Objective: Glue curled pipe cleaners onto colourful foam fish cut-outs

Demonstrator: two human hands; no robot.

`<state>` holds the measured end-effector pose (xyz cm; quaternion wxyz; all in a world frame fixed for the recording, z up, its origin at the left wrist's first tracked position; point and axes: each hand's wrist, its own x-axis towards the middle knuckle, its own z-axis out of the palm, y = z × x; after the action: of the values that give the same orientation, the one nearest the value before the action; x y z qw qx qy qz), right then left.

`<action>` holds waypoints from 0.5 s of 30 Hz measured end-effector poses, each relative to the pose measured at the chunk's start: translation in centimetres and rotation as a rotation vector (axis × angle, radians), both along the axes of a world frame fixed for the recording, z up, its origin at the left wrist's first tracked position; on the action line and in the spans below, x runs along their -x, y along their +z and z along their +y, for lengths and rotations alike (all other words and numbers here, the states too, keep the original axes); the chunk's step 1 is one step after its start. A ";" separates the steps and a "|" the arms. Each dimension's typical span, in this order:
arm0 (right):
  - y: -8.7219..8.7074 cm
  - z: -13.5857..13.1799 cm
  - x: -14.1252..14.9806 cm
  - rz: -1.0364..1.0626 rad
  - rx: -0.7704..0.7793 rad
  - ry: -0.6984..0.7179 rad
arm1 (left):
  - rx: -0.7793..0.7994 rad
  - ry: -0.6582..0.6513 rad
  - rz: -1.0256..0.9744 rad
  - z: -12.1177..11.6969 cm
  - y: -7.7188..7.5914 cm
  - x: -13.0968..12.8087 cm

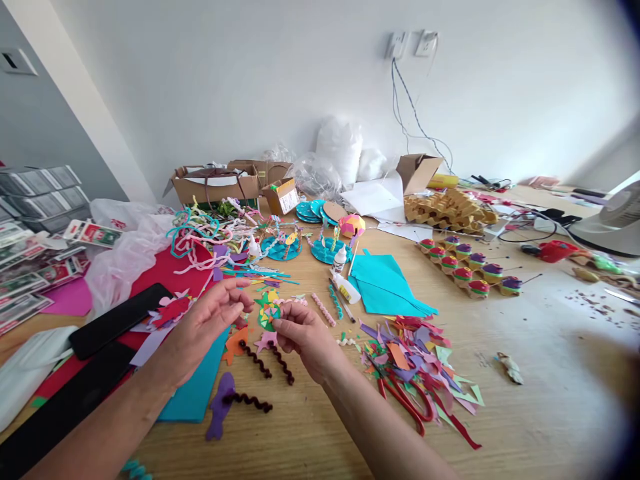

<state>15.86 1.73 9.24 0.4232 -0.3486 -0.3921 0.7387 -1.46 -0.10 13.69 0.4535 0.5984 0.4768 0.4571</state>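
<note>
In the head view my right hand (307, 333) pinches a green paper turtle cutout (267, 311) with small yellow and pink pieces on it. My left hand (215, 313) is just left of the cutout, fingers loosely bent and apart, and I see nothing in it. Below the hands lie an orange paper cutout (233, 345) and a pink star-like cutout (265, 341), each with a dark brown curled pipe cleaner by it. Nearer me is a purple fish cutout (220, 408) with another brown pipe cleaner (250, 400). Pink and teal curled pipe cleaners (323, 309) lie beyond my right hand.
Red-handled scissors (407, 403) lie among paper scraps (425, 367) at right. Glue bottles (346, 288) are near teal sheets (387, 283). Painted egg-carton pieces (457, 267) stand farther right. Tangled pipe cleaners (215, 230), boxes (215, 185) and dark oblong objects (120, 320) lie back and left.
</note>
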 end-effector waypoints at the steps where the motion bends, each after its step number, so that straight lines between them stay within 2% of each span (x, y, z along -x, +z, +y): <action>1: -0.1 -0.1 0.1 0.015 0.009 -0.003 | -0.002 0.016 -0.001 -0.3 -0.1 -0.2; 9: -0.1 -0.8 0.8 0.033 0.025 0.031 | 0.020 0.164 0.004 -1.1 -1.2 -2.4; 15: -0.1 -1.0 0.7 0.037 0.047 0.041 | 0.102 0.179 -0.082 -1.2 -1.5 -2.5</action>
<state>15.20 0.71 9.18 0.4069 -0.3368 -0.3736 0.7625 1.01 -1.25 12.23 0.4599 0.5105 0.5319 0.4949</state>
